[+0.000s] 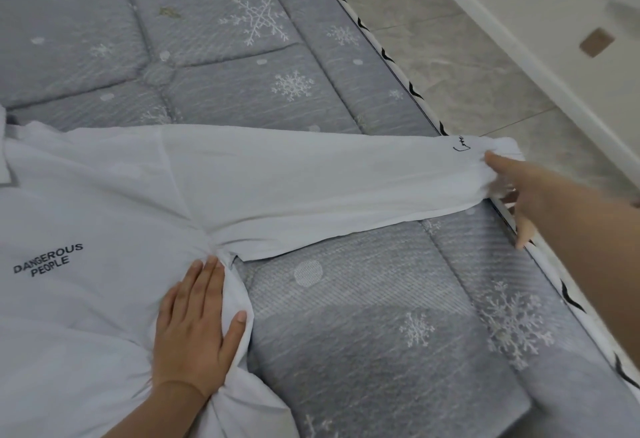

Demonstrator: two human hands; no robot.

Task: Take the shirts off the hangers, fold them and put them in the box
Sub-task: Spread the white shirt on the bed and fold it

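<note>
A white long-sleeved shirt with "DANGEROUS PEOPLE" printed on the chest lies spread on a grey snowflake-patterned mattress. Its sleeve stretches out to the right, reaching the mattress edge. My left hand lies flat, palm down, on the shirt's side just below the armpit. My right hand is at the cuff end of the sleeve, with fingers bunching the cloth there and the forefinger pointing along it. No hanger and no box are in view.
The mattress edge with black-and-white piping runs diagonally from top centre to the lower right. Beyond it lies a grey tiled floor and a white wall base.
</note>
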